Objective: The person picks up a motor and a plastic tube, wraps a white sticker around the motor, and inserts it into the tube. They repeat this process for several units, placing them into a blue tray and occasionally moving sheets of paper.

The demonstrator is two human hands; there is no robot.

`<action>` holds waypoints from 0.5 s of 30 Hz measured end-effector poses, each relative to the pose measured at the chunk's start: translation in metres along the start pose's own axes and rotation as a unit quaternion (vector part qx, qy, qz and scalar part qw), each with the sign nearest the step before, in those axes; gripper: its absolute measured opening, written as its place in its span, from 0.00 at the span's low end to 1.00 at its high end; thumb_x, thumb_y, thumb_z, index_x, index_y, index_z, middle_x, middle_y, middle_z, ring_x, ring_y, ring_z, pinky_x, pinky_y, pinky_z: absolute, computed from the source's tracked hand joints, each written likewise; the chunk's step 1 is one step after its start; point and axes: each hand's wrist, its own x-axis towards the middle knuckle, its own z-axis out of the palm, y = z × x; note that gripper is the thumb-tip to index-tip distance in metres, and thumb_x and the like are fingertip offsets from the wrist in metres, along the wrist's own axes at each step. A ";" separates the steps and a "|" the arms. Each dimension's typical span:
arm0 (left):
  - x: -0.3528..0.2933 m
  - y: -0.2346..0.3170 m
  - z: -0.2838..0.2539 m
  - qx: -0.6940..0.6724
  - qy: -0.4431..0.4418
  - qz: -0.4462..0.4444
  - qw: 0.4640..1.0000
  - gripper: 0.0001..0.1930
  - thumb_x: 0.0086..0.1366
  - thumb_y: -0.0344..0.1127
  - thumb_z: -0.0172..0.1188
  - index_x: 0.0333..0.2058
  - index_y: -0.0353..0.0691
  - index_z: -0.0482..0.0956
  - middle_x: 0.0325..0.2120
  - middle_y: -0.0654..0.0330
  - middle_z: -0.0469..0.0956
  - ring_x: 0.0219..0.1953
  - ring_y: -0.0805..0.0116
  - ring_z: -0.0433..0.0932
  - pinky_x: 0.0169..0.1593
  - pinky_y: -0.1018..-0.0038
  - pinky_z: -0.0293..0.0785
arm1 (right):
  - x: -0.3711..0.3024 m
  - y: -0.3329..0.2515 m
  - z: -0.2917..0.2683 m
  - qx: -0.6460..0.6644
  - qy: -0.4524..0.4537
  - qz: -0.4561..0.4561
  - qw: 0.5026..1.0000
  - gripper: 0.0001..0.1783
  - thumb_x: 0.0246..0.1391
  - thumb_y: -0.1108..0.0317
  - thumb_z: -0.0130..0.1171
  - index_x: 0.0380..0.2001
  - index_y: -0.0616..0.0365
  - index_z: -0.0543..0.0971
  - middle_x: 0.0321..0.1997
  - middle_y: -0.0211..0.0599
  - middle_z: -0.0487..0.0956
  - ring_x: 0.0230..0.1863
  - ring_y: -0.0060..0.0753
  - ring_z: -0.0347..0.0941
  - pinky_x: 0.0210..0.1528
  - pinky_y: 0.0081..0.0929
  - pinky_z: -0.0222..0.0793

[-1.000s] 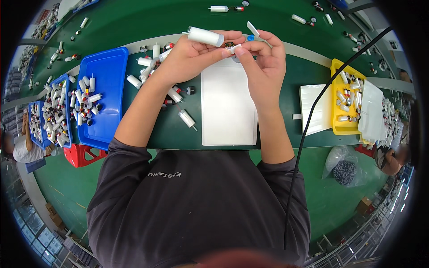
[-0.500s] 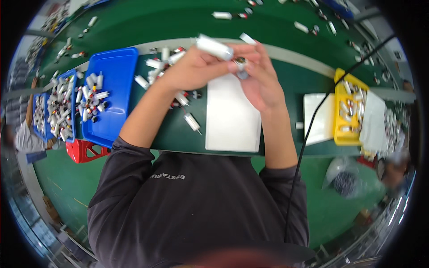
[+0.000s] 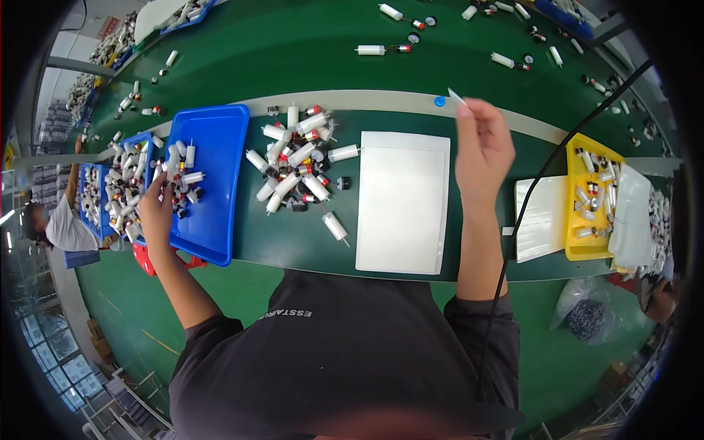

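Pinches a thin white strip point(image 3: 456, 97) with the right hand point(image 3: 484, 150), near a small blue cap point(image 3: 440, 101). Has the left hand point(image 3: 155, 213) by white tubes point(image 3: 191, 156) at the big blue tray's point(image 3: 213, 220) left side; cannot tell if holding one. Looks partway done, with plenty in a messy pile point(image 3: 284, 192) on the green table point(image 3: 293, 246) and plenty left in the big blue tray. See small parts point(image 3: 591, 189) in the yellow tray point(image 3: 587, 253), too.
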 end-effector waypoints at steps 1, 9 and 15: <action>0.001 0.004 0.000 0.067 -0.059 -0.056 0.994 0.17 0.66 0.30 0.59 0.53 0.34 0.80 0.44 0.44 0.83 0.46 0.47 0.83 0.51 0.66 0.77 | 0.006 0.003 0.003 -0.106 -0.056 0.005 0.993 0.20 0.58 0.73 0.65 0.53 0.63 0.74 0.37 0.31 0.81 0.35 0.17 0.74 0.41 0.16 0.69; 0.019 0.068 0.009 0.024 0.085 0.139 0.986 0.19 0.63 0.31 0.61 0.54 0.39 0.80 0.58 0.47 0.77 0.58 0.47 0.77 0.60 0.62 0.72 | 0.087 0.102 0.088 -0.552 -0.218 -0.230 0.771 0.49 0.55 0.69 0.65 0.74 0.53 0.50 0.53 0.41 0.80 0.61 0.46 0.72 0.70 0.57 0.52; 0.018 0.172 0.031 -0.190 -0.004 0.282 0.940 0.19 0.65 0.30 0.63 0.54 0.38 0.79 0.59 0.50 0.76 0.62 0.53 0.74 0.69 0.58 0.62 | 0.095 0.092 0.107 -0.423 -0.252 -0.137 0.860 0.42 0.54 0.71 0.64 0.71 0.55 0.58 0.46 0.42 0.82 0.51 0.40 0.78 0.61 0.46 0.67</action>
